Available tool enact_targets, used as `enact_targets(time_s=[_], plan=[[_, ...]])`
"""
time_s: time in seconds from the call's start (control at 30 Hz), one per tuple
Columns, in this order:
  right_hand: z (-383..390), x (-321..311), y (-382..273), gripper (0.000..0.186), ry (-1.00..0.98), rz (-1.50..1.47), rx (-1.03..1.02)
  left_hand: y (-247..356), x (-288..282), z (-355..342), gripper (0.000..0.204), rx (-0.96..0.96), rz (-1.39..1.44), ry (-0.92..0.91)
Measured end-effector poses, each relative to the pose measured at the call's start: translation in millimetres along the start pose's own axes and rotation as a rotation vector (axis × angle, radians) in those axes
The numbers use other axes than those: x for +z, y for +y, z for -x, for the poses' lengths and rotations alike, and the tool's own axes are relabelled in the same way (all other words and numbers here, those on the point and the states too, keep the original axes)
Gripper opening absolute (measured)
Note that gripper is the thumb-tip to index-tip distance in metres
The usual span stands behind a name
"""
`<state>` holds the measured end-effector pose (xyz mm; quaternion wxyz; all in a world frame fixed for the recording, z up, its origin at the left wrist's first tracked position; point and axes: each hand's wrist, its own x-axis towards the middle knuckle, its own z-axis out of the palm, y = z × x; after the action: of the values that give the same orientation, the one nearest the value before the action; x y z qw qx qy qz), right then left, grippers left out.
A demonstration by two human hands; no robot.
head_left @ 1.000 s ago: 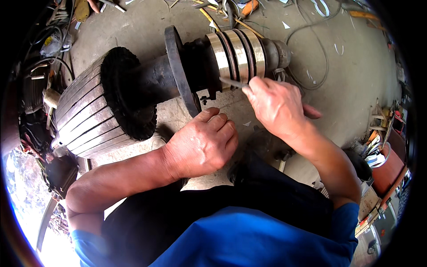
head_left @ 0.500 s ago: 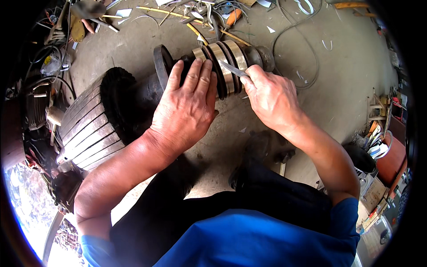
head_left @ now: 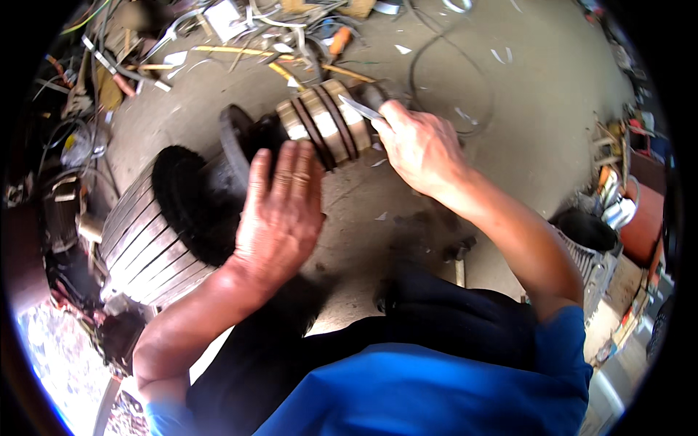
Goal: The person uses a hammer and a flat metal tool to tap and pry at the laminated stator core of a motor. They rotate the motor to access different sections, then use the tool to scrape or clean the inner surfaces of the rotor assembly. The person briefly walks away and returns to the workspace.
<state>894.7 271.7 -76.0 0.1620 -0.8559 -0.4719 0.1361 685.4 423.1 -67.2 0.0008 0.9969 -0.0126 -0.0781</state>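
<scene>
A motor rotor lies aslant in front of me, its slotted core (head_left: pixel 149 236) at the left and brass slip rings (head_left: pixel 334 120) with dark bands between them at the right. A dark round flange (head_left: pixel 234 145) stands between core and rings. My left hand (head_left: pixel 280 211) is open, fingers stretched and together, over the shaft by the near left side of the rings; whether it touches is unclear. In my right hand (head_left: pixel 422 152), closed, is a knife (head_left: pixel 358 107). Its blade points up and left, at the right-hand ring; contact cannot be made out.
Cables, yellow strips and paper scraps (head_left: pixel 225 18) litter the floor at the back left. An orange-handled tool (head_left: pixel 339 40) lies among them. A loop of dark cable (head_left: pixel 454 131) rests beyond my right hand. At the right stand a dark bucket (head_left: pixel 585 231) and a reddish container (head_left: pixel 643 218).
The view has shifted, and the rotor appears turned. My left hand has come off the slip rings, down and left. The knife now sits at the right end of the rings.
</scene>
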Motion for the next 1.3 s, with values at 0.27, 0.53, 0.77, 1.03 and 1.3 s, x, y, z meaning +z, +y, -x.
enact_targets(time_s=[0.27,0.53,0.77,1.03,1.3], plan=[[-6.3,1.4,106.7,0.011,0.312,-0.402,0.402,-11.2,0.9,-13.3,0.088,-0.037,0.0,0.072],[-53.1,0.4,131.1,0.018,0.368,-0.821,0.521,7.0,-4.2,0.5,0.067,0.119,0.111,0.055],[-97.4,-5.8,133.1,0.04,0.403,-0.069,0.272,15.1,9.0,14.4,0.056,0.199,0.206,0.051],[107.5,81.2,121.5,0.055,-0.575,0.144,0.614,21.4,16.2,15.2,0.047,0.309,0.327,0.093],[140.3,96.7,142.5,0.04,-0.278,0.147,0.625,18.9,19.0,6.2,0.042,0.345,0.345,0.075]])
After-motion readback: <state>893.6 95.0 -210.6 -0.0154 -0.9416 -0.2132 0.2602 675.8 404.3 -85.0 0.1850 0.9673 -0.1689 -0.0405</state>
